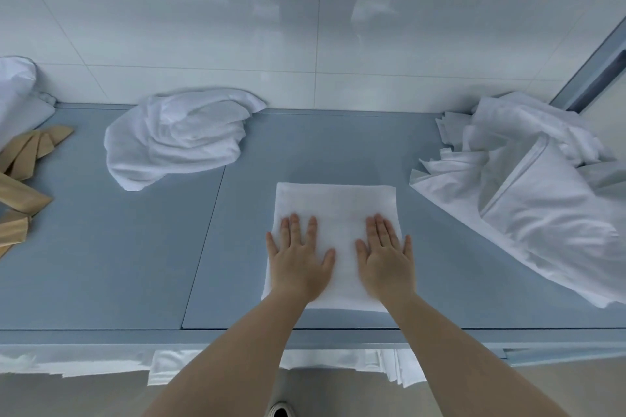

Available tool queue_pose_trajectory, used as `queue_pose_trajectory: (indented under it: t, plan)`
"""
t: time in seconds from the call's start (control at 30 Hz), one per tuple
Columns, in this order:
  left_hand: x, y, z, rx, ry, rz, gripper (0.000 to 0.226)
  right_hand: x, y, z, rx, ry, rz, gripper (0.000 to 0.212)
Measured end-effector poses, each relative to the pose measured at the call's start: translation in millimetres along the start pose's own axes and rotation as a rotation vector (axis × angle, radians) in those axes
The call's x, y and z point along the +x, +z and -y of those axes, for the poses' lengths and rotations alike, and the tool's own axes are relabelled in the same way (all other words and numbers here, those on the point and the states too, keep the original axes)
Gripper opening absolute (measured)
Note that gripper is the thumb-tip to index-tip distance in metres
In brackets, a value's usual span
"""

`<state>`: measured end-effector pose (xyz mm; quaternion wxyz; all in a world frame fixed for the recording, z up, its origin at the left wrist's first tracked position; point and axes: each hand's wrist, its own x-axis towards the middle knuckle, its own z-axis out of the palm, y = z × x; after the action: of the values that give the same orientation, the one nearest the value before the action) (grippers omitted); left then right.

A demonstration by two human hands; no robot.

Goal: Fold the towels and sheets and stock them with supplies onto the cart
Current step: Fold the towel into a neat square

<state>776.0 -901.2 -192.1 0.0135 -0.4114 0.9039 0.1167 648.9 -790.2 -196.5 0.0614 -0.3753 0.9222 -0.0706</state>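
A folded white towel [335, 200] lies flat on the blue-grey table [118, 264], near its front edge. My left hand [299, 259] presses flat on the towel's left half, fingers straight and spread. My right hand [386, 257] presses flat on its right half in the same way. A crumpled white towel [176, 135] sits at the back left of the table. A rumpled pile of white sheets [528, 186] covers the right side.
Tan wooden pieces [23, 176] lie at the left edge, with a white bag [15, 88] behind them. A white tiled wall [305, 27] rises behind the table. White linen [389, 369] shows on a level below the table's front edge.
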Motion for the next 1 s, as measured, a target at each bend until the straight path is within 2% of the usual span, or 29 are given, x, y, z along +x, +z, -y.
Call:
queue_pose_trajectory:
  t: [0.1, 0.17, 0.23, 0.27, 0.37, 0.47, 0.67, 0.83, 1.0]
  plan:
    - [15.6, -12.9, 1.9, 0.075, 0.024, -0.094, 0.059, 10.1, -5.0, 3.7, -0.021, 0.018, -0.121, 0.052]
    - [29.7, -21.1, 1.7, 0.130, 0.085, -0.184, 0.042, 21.7, -11.8, 11.8, -0.034, 0.011, -0.221, 0.039]
    - [45.3, -22.2, -2.6, 0.120, 0.172, -0.264, 0.032, 36.6, -15.3, 22.8, 0.008, -0.081, -0.306, 0.027]
    - [51.8, -19.6, -5.6, 0.080, 0.227, -0.279, 0.031, 42.6, -15.6, 29.3, 0.039, -0.146, -0.297, 0.028]
    - [63.5, -8.2, -8.0, -0.037, 0.317, -0.187, 0.049, 54.2, -9.3, 41.6, 0.090, -0.295, -0.122, 0.045]
    - [72.4, 2.6, 5.4, 0.002, 0.246, -0.087, 0.063, 62.5, -3.3, 29.6, 0.018, -0.278, -0.023, 0.053]
    - [73.2, -0.3, 27.0, 0.023, 0.154, -0.013, 0.075, 62.8, -8.3, -7.4, -0.040, -0.078, 0.071, 0.059]
    - [42.2, 3.5, 37.6, -0.070, 0.142, -0.010, 0.077, 50.0, -8.6, -17.5, -0.029, -0.090, 0.080, 0.059]
    - [20.9, 10.7, 5.9, -0.105, 0.138, -0.032, 0.076, 35.6, -12.2, -48.9, -0.045, -0.097, 0.070, 0.059]
